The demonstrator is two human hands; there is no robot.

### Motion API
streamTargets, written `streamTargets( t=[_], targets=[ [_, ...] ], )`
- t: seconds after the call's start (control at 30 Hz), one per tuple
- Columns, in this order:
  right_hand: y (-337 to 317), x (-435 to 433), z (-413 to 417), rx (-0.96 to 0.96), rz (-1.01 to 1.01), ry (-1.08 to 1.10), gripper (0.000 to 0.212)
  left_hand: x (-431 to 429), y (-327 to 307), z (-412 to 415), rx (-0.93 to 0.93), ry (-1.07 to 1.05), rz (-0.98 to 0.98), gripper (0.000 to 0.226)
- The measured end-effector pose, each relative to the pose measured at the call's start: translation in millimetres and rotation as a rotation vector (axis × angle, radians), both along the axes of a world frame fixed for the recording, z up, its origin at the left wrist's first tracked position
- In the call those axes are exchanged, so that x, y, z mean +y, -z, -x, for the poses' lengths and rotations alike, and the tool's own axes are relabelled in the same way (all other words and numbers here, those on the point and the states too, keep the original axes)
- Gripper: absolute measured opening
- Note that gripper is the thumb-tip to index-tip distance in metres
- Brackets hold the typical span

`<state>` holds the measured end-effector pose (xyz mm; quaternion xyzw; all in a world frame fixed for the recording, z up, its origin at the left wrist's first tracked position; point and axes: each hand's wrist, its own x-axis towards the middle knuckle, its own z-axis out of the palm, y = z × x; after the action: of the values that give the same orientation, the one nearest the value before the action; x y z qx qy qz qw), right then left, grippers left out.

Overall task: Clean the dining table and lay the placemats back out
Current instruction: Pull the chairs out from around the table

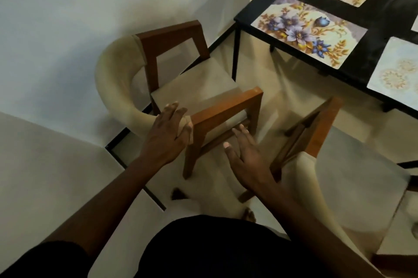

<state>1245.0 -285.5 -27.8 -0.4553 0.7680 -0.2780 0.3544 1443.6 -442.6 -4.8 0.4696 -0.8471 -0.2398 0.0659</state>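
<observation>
Right hand [246, 160] hovers near, fingers [243, 136] spread; left hand [166, 135] lies on the chair [199, 87] armrest, fingers together, grip unclear through blur; far placemats [309, 31] on the desk [384, 6] partly cropped.

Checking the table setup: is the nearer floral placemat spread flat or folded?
Spread flat: the floral placemat lies unfolded on the black table, its whole pattern showing.
</observation>
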Motion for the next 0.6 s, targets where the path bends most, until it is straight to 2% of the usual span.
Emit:
streamTargets(
  t=[0.23,0.43,0.6],
  targets=[
    [17.8,-109.6,-68.3,0.014,-0.075,0.077,0.067,-139.9,13.7,-67.4,-0.018,0.024,-0.065,0.062],
    [18.7,-161.4,-120.5,-0.116,-0.16,0.233,0.07,-250.5,18.1,-131.0,-0.122,0.023,-0.019,0.063],
    [30.4,-180.8,-142.7,-0.165,-0.307,0.212,0.081,-319.2,32.5,-162.1,-0.15,-0.014,-0.074,0.058]
  ],
)
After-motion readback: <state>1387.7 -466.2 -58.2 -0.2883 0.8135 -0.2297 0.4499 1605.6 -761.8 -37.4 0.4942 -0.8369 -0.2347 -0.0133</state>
